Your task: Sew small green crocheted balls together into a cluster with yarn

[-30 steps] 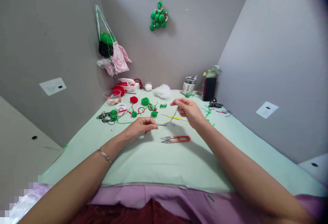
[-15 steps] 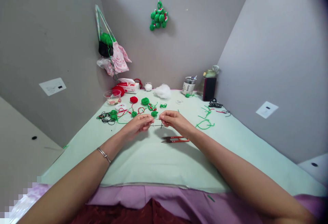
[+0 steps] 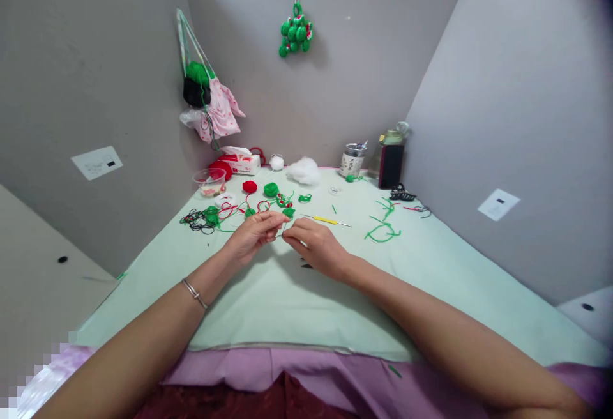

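Above the table, my left hand [image 3: 253, 232] pinches a thin strand of yarn [image 3: 284, 230] between thumb and fingertips. My right hand [image 3: 317, 245] is close beside it, its closed fingertips on the same strand. Its colour is hard to make out. Beneath my right hand lie thread snips, with only the dark blade tips [image 3: 306, 265] showing. A yellow-handled crochet hook [image 3: 325, 220] rests on the table just beyond my right hand. Behind my left fingertips is a small green crocheted piece [image 3: 288, 213].
Green yarn [image 3: 271, 190], a red yarn ball [image 3: 249, 186], tangled black yarn [image 3: 197, 220] and white stuffing [image 3: 304, 171] lie farther back. A tissue box [image 3: 242, 163], plastic bowl [image 3: 211, 182], pen tin [image 3: 353, 160] and dark phone-like slab [image 3: 391, 167] stand near the walls. Green offcuts [image 3: 383, 232] lie right.
My right hand has moved left and slightly down, now nearly touching my left hand and covering most of the snips. The crochet hook behind it has come into view.
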